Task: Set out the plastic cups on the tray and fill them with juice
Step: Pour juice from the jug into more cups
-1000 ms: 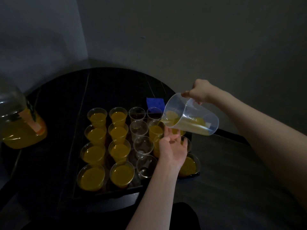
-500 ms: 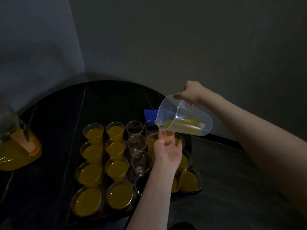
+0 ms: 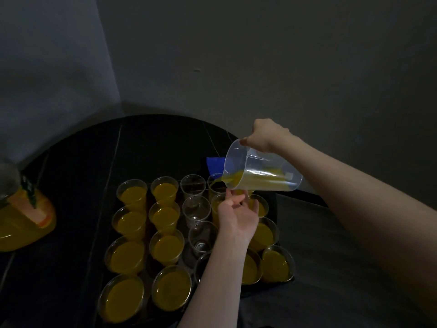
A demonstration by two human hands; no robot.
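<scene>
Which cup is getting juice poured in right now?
The far-row cup under the jug spout, fourth from the left; juice streams only into it.

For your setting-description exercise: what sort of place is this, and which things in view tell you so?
Probably a dim room corner at home, though uncertain: a round dark table against plain bare walls, with a tray of plastic cups and a large juice bottle.

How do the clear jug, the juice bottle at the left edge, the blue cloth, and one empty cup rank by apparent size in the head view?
1. clear jug
2. juice bottle, cropped by the frame, perhaps truly largest
3. empty cup
4. blue cloth, partly hidden behind the jug
</scene>
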